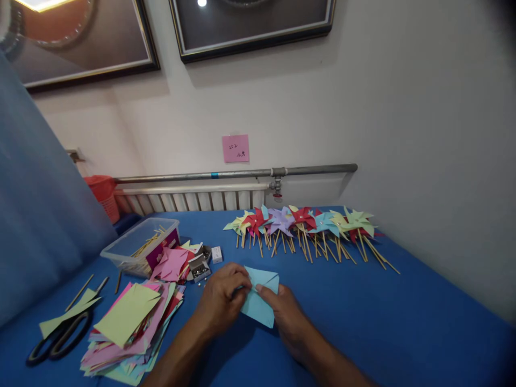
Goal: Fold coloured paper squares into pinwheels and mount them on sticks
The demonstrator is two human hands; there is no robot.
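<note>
A light blue paper square [260, 295] lies on the blue table [382, 322] in front of me, its corners partly folded toward the middle. My left hand [223, 298] is curled over its left side, fingers pinched at the centre of the paper. My right hand [284, 312] rests on the lower right part, thumb and fingers pressing the folded flaps at the same centre. Both hands are closed on the paper.
A row of finished coloured pinwheels [306, 223] on wooden sticks lies at the back. A stack of coloured paper squares [133, 322] and black scissors [58, 338] are at the left. A clear tub of sticks [141, 244] and small pin boxes [199, 266] stand behind.
</note>
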